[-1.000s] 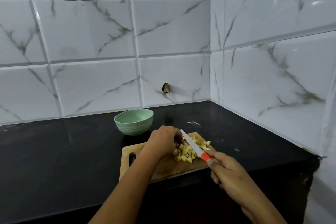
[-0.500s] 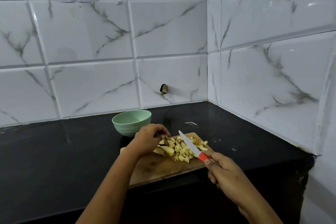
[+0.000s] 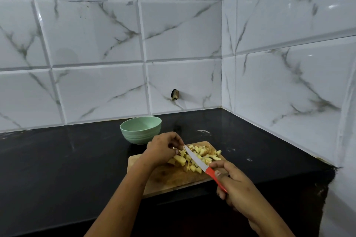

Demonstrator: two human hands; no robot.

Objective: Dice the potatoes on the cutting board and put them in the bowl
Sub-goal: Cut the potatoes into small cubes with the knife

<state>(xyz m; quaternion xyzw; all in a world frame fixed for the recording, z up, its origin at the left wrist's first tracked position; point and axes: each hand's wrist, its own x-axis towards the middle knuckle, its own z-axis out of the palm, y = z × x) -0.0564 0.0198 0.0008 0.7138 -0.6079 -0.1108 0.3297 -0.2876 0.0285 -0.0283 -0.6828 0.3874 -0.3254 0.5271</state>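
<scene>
Yellow potato dice (image 3: 201,152) beside left fingers (image 3: 176,138)

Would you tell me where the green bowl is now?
Head view, centre-left: the green bowl sits on the black counter, just behind the cutting board and the left hand.

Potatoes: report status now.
Right hand grips knife; left hand at blade tip, grip unclear. Diced potatoes heaped on cutting board. Green bowl shows none; nothing blocking it.
</scene>
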